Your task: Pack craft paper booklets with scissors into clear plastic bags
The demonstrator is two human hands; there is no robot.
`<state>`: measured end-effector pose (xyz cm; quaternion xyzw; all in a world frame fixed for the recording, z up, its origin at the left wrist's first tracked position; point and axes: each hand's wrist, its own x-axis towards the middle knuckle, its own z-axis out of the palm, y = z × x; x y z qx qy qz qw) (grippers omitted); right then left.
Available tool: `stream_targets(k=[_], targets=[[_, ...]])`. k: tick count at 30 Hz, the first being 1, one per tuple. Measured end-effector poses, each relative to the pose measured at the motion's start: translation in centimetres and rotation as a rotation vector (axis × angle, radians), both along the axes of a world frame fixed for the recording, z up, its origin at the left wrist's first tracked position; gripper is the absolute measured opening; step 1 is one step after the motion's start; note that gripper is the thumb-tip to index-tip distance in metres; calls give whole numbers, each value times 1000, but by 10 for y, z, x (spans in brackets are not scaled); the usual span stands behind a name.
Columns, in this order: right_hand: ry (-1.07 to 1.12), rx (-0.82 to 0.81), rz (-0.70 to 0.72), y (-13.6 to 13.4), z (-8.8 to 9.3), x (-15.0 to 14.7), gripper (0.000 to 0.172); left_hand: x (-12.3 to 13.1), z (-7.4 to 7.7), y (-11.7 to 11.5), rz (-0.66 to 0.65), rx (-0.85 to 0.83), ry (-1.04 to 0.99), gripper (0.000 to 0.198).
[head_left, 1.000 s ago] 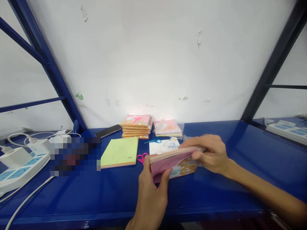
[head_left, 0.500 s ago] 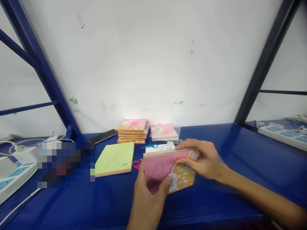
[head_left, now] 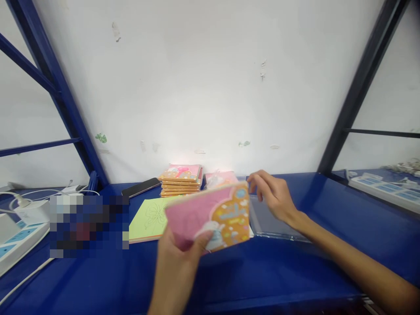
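My left hand (head_left: 180, 258) grips a pink and orange booklet (head_left: 193, 214) by its lower left part, thumb across the front. The booklet is tilted and slightly blurred; a white rabbit shows on its orange section. My right hand (head_left: 271, 192) is off the booklet, just beyond its upper right corner, with fingers loosely bent and nothing seen in them. Below this hand a clear plastic sleeve (head_left: 278, 221) lies on the blue table. Left of the booklet is a green pad (head_left: 146, 221) with a butterfly drawing, partly covered by the booklet.
A stack of wrapped orange-edged booklets (head_left: 180, 188) stands near the wall, beside another pink packet (head_left: 221, 177). A black phone (head_left: 141, 187) lies behind the green pad. Power strips (head_left: 19, 245) and white cables are at left; another power strip (head_left: 387, 190) is at far right.
My right hand has let go of the booklet and moved up and away. My left hand has carried the booklet leftward, turning its orange section more into view. The plastic sleeve is now more exposed.
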<state>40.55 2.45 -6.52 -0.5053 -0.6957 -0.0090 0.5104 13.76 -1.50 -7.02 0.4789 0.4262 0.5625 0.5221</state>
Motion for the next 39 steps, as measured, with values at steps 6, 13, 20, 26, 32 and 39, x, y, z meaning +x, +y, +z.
stream_targets(k=[6,13,20,26,32,39], targets=[[-243,-461,-417,43,-15,36,67,-48,38,20,116,75,-185,73],[-159,-420,-282,53,-29,25,40,-56,39,25,111,13,-205,70],[188,-107,-88,29,-7,13,31,-52,38,21,80,3,-221,74],[193,32,154,-4,-3,-20,16,-46,31,13,34,79,-108,77],[269,260,288,-23,-6,-34,6,-50,25,18,219,183,70,62],[314,195,347,-26,-6,-32,6,-51,28,26,284,183,-101,73]])
